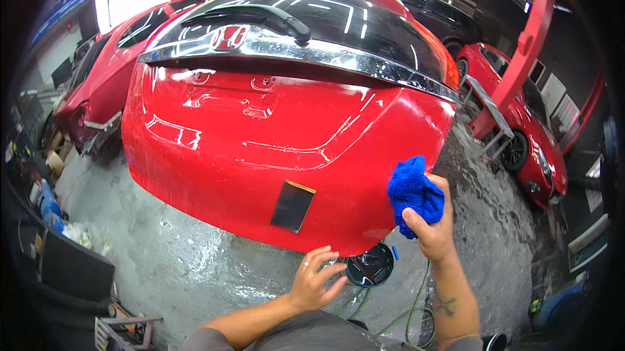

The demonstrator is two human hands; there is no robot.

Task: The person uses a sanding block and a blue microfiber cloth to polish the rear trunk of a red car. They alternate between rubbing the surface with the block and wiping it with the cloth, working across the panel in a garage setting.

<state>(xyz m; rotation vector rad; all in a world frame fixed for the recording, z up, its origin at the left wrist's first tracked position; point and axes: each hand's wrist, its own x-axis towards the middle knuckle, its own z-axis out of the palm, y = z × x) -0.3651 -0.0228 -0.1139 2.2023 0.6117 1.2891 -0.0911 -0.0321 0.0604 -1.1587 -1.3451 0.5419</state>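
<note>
My right hand grips a bunched blue cloth, the thumb pressed on its lower part. It is held at the lower right side of a red car tailgate; I cannot tell whether the cloth touches the paint. My left hand holds nothing, its fingers apart and slightly bent, just below the tailgate's bottom edge. A black rectangular sheet with a tan edge, like sandpaper, lies flat against the lower panel. Water streaks and light reflections show on the red paint.
A dark round bucket of liquid stands below the tailgate, a small blue piece at its rim. A green hose curls on the wet floor. Red cars stand left and right, near a red lift post.
</note>
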